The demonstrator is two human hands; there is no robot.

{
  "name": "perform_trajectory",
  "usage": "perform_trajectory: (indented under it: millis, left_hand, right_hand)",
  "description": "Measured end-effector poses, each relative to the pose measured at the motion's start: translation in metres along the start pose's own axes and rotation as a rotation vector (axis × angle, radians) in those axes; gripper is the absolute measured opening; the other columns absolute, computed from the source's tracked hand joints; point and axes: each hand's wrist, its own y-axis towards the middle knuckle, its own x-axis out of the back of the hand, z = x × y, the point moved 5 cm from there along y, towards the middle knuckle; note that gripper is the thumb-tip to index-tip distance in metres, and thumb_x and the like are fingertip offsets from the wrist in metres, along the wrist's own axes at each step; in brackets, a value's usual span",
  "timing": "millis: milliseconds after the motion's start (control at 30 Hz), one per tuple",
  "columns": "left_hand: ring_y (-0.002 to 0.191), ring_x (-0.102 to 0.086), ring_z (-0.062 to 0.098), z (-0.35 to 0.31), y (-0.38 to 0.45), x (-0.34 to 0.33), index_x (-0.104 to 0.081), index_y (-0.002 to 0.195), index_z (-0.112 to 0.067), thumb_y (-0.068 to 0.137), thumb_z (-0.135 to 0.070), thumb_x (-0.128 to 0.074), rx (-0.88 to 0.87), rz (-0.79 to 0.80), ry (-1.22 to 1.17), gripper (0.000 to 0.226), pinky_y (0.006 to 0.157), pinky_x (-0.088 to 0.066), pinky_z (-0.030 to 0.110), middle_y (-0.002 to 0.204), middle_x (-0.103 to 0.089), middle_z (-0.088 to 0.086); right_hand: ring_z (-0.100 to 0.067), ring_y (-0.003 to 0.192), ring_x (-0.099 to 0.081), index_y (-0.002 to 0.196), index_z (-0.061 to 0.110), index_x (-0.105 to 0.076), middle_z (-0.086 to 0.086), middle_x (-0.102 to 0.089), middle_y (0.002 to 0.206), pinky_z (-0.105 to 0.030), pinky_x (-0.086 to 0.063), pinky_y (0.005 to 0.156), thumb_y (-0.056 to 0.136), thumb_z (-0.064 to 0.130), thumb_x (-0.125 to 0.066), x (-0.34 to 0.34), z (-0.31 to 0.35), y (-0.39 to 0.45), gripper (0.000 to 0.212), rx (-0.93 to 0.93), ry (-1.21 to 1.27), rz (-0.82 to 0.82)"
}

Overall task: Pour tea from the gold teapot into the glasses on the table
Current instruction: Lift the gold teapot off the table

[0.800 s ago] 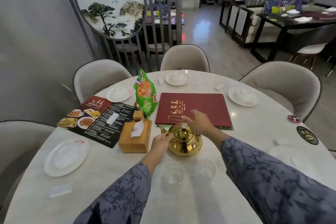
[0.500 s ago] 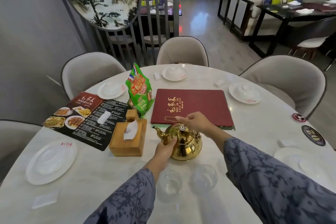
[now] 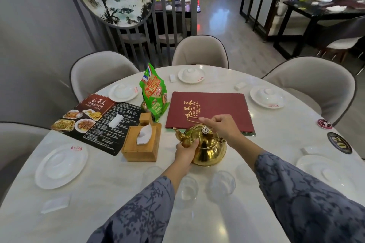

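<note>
The gold teapot (image 3: 211,147) stands on the white marble table (image 3: 276,128), spout pointing left. My right hand (image 3: 222,127) pinches its thin wire handle above the lid. My left hand (image 3: 185,153) is pressed against the pot's left side, just under the spout. Three clear glasses stand in a row in front of the pot: one (image 3: 152,175) at the left, one (image 3: 187,188) partly behind my left forearm, one (image 3: 222,184) at the right.
A wooden tissue box (image 3: 141,144) stands left of the pot, a green snack bag (image 3: 155,96) behind it. A red menu (image 3: 209,110) lies behind the pot, a black menu sheet (image 3: 98,122) at the left. White plates (image 3: 61,165) ring the table; padded chairs surround it.
The teapot has stayed on the table with both hands on it. My right hand's grip has risen onto the wire handle. The view has shifted slightly.
</note>
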Motion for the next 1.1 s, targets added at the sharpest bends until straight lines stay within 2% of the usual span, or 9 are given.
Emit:
perform_trajectory:
  millis: [100,233,367,467,567,700,833,967,1100]
  left_hand:
    - [0.128,-0.048,0.028,-0.008,-0.02,-0.004,-0.028,0.147,-0.021,0.079,-0.058,-0.07,-0.085,-0.007,0.02,0.088,0.102,-0.048,0.048,0.146,-0.044,0.003]
    - [0.129,-0.044,0.027,-0.02,-0.055,-0.016,-0.017,0.151,-0.028,0.082,-0.056,-0.068,-0.17,0.031,-0.036,0.09,0.088,-0.05,0.041,0.148,-0.038,0.002]
    - [0.13,-0.045,0.027,-0.025,-0.091,-0.031,-0.017,0.15,-0.032,0.077,-0.061,-0.07,-0.236,0.057,-0.081,0.094,0.095,-0.051,0.047,0.149,-0.038,0.001]
    - [0.128,-0.047,0.027,-0.026,-0.117,-0.045,-0.022,0.15,-0.031,0.078,-0.06,-0.069,-0.234,0.112,-0.068,0.091,0.088,-0.053,0.044,0.147,-0.041,0.0]
    - [0.126,-0.049,0.028,-0.023,-0.143,-0.061,-0.026,0.149,-0.028,0.08,-0.058,-0.069,-0.222,0.179,-0.02,0.087,0.092,-0.053,0.047,0.145,-0.045,0.0]
    - [0.124,-0.052,0.027,-0.01,-0.17,-0.089,-0.031,0.145,-0.024,0.084,-0.054,-0.067,-0.219,0.254,0.049,0.077,0.095,-0.052,0.048,0.142,-0.049,0.001]
    - [0.119,-0.053,0.026,0.009,-0.189,-0.118,-0.033,0.14,-0.021,0.087,-0.054,-0.063,-0.19,0.325,0.108,0.07,0.087,-0.052,0.043,0.14,-0.05,0.004]
    - [0.115,-0.055,0.023,0.033,-0.198,-0.146,-0.035,0.138,-0.022,0.086,-0.06,-0.06,-0.156,0.386,0.143,0.069,0.093,-0.052,0.045,0.138,-0.053,0.003]
    - [0.107,-0.05,0.019,0.054,-0.2,-0.167,-0.031,0.143,-0.021,0.089,-0.058,-0.057,-0.131,0.4,0.204,0.069,0.092,-0.05,0.041,0.135,-0.05,0.002]
  right_hand:
    - [-0.015,0.047,-0.042,0.051,0.015,-0.053,0.003,-0.047,0.047,-0.029,-0.051,0.067,0.072,0.046,-0.084,0.019,0.024,-0.015,0.049,-0.024,0.021,-0.029]
    - [-0.026,0.064,-0.056,0.06,0.009,-0.059,-0.012,-0.058,0.061,-0.029,-0.054,0.064,0.069,0.049,-0.086,0.046,0.059,-0.038,0.049,-0.012,0.019,-0.06]
    - [-0.018,0.076,-0.076,0.068,0.009,-0.066,-0.006,-0.077,0.075,-0.036,-0.06,0.074,0.068,0.049,-0.087,0.072,0.088,-0.072,0.045,-0.018,0.024,-0.107]
    - [-0.007,0.06,-0.072,0.063,0.01,-0.063,0.003,-0.072,0.06,-0.026,-0.055,0.061,0.071,0.047,-0.086,0.096,0.105,-0.102,0.044,0.005,0.011,-0.162]
    - [0.005,0.038,-0.056,0.055,0.011,-0.054,0.008,-0.055,0.042,-0.012,-0.044,0.046,0.077,0.043,-0.083,0.123,0.109,-0.132,0.048,0.001,0.028,-0.22]
    - [-0.003,0.036,-0.041,0.051,0.009,-0.05,0.002,-0.042,0.044,-0.006,-0.034,0.036,0.08,0.037,-0.081,0.159,0.095,-0.165,0.052,-0.004,0.051,-0.312]
    - [-0.003,0.036,-0.042,0.068,0.001,-0.065,-0.006,-0.054,0.06,-0.011,-0.034,0.036,0.084,0.036,-0.078,0.185,0.074,-0.19,0.041,-0.043,-0.008,-0.339]
    - [-0.003,0.04,-0.044,0.063,0.006,-0.067,-0.002,-0.065,0.066,-0.017,-0.038,0.044,0.089,0.031,-0.074,0.205,0.049,-0.202,0.037,-0.079,-0.057,-0.346]
    - [-0.008,0.047,-0.046,0.081,-0.006,-0.074,0.004,-0.06,0.059,-0.021,-0.036,0.05,0.094,0.031,-0.068,0.215,0.025,-0.206,0.04,-0.125,-0.129,-0.339]
